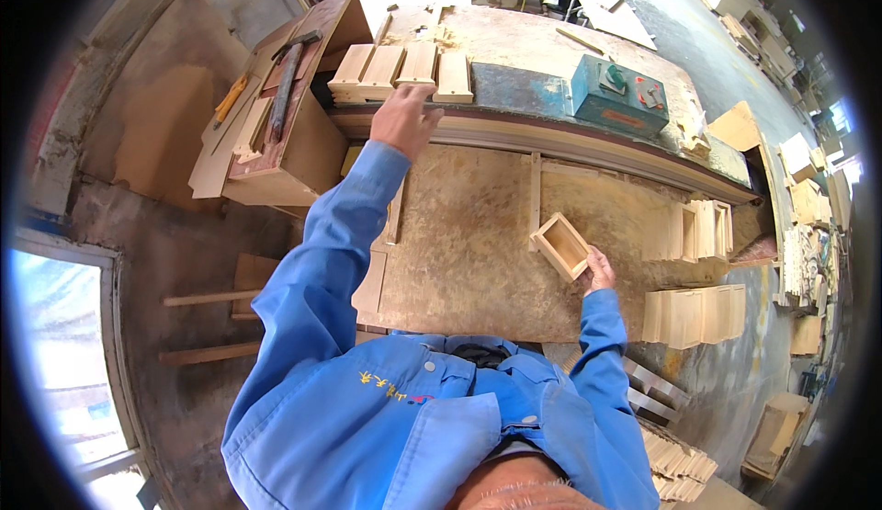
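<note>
My left hand [404,122] reaches forward to the front end of a row of small pale wooden boxes [379,67] on the raised ledge. Its fingertips are at the third box [419,62], thumb apart from the fingers; whether they touch it I cannot tell. A fourth box [454,78] stands just to the right. Over the bench, my right hand [599,271] is closed on the near right corner of an open wooden box [560,251]. This box is tilted, so its hollow inside shows.
A blue-green metal box [620,95] stands on the ledge at the right. A hammer [287,78] and an orange-handled tool [231,99] lie on a wooden cabinet at the left. Stacked wooden frames [706,230] and boxes [695,315] line the bench's right side.
</note>
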`<state>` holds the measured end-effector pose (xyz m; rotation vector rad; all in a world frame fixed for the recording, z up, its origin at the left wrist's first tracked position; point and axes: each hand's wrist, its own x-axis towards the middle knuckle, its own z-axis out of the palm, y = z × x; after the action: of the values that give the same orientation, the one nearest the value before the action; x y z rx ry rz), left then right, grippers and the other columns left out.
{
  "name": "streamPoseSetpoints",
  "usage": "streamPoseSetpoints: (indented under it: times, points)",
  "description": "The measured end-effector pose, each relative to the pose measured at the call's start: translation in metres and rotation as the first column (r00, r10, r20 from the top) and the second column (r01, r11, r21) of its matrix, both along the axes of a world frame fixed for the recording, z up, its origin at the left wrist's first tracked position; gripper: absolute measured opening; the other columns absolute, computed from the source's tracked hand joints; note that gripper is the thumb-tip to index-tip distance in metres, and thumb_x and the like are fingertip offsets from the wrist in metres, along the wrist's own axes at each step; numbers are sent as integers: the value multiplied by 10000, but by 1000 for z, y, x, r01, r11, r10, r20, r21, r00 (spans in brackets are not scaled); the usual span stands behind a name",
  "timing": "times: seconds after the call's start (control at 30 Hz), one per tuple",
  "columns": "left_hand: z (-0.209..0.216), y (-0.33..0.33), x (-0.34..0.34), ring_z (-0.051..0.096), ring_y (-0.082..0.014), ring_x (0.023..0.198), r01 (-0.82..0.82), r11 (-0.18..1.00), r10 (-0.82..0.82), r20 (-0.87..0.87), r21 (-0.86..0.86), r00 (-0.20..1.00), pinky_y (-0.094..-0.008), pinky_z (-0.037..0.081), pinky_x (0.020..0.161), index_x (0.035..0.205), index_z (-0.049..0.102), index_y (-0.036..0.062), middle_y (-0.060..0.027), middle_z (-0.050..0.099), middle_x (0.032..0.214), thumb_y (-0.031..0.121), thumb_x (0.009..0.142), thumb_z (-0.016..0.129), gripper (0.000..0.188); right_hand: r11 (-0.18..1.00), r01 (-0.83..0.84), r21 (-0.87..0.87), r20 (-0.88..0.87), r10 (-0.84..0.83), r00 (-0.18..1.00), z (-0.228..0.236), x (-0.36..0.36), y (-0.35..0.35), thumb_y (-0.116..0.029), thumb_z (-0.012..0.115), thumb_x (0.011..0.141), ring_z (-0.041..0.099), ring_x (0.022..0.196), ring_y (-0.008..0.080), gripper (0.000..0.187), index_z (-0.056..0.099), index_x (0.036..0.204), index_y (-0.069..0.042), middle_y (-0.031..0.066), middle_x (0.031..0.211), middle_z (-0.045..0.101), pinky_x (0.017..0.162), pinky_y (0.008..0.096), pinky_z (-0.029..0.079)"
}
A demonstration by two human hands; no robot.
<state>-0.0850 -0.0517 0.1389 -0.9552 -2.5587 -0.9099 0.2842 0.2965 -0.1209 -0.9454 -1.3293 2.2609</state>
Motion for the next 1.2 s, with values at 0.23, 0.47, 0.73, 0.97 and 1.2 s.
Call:
streamPoseSetpoints:
  times: [0.23,0.47,0.73,0.97,1.2]
  points:
    - [-11,70,-48,577,-331,1187,-43,830,-177,-336,-557,925,-459,482,983,1328,618,181,-151,619,1205,212,937,621,392,999,37,16,-56,-36,998,-18,0,1,-253,698,972,653,1089,192,390,608,1276,-27,76,1196,683,951,344,530]
    - [-37,76,-53,604,-266,1011,4,845,-290,-450,-535,845,-398,531,814,1133,624,110,-84,592,1007,113,857,610,276,999,5,-34,-30,-6,1000,-8,3,-2,-282,709,968,640,1100,190,427,603,1269,2,83,1203,668,991,343,507]
    - [-42,63,-62,603,-269,1015,193,869,-435,-518,-456,736,-390,530,842,1093,592,75,-83,562,1038,112,826,633,273,998,16,-58,-40,-18,999,-5,4,-5,-278,724,957,644,1088,186,430,606,1259,4,91,1199,668,983,336,511]
    - [1,58,-51,644,-233,945,208,951,-308,-670,-229,675,-359,539,776,1140,618,72,-70,619,1107,89,847,686,301,959,-93,266,107,66,992,10,-3,-14,-229,750,911,636,1098,191,505,578,1319,14,108,1215,661,968,313,499]
    - [9,62,37,720,-252,870,454,875,-338,-461,167,821,-367,610,707,1112,705,62,-124,714,1094,24,827,682,289,995,-32,89,1,32,999,49,-25,-26,-154,711,879,617,1034,151,511,561,1343,-2,70,1142,652,939,301,501]
